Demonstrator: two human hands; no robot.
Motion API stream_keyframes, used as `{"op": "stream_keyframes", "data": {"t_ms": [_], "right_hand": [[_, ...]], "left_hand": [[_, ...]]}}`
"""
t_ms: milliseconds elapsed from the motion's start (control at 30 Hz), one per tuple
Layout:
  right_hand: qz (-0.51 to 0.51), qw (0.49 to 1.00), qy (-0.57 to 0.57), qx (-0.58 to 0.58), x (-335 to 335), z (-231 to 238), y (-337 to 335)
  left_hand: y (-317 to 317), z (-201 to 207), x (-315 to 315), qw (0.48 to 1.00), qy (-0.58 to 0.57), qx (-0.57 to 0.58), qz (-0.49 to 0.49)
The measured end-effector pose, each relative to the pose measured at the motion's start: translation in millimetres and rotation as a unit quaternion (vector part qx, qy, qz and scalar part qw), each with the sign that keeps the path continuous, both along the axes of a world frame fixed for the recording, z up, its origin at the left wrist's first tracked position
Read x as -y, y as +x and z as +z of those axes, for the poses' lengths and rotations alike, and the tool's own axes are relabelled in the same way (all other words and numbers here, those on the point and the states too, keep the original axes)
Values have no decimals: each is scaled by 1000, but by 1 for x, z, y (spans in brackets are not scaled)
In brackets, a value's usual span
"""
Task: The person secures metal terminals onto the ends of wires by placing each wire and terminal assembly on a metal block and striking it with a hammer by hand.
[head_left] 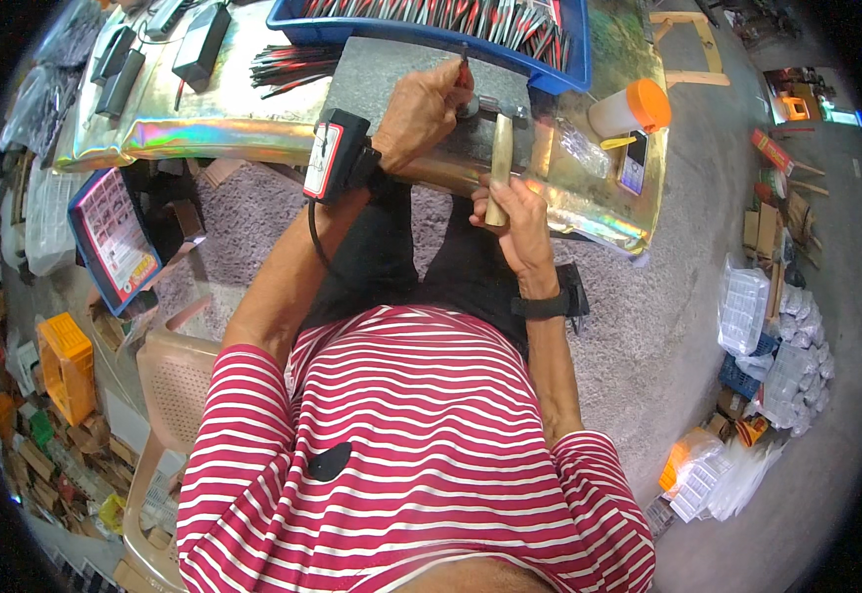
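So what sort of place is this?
Probably a small workshop: a hammer in the right hand, a blue tray of slender red-and-black pieces, and plastic-wrapped packs piled to the right.

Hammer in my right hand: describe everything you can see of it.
The hammer has a pale, straight handle that looks wooden and a small, silvery, metal-looking head. The right hand grips the handle's near end; the head points away from the person, over the grey slab. Whether it touches the slab is unclear.
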State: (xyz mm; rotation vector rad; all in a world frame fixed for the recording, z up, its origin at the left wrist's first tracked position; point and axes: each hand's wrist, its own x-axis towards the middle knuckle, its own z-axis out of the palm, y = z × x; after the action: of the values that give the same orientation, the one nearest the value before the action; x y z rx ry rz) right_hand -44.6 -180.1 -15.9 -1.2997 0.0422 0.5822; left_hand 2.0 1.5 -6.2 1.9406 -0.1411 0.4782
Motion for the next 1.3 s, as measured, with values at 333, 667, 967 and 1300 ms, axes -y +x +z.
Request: {"op": "stream_keyframes", "data": {"t_ms": [333,667,967,1300], "right_hand": [[-5,986,136,-95,2,-7,7],[2,995,75,-58,0,1,8],[16,997,39,-62,6,13,26],[23,914,-285,287,15,98,11]], "left_hand": [[-6,4,1,990,123,62,-18],[-6,6,1,983,176,46,-26],[-2,4,-3,982,151,83,-80],[-2,1,-4,979,149,113,-87]]}}
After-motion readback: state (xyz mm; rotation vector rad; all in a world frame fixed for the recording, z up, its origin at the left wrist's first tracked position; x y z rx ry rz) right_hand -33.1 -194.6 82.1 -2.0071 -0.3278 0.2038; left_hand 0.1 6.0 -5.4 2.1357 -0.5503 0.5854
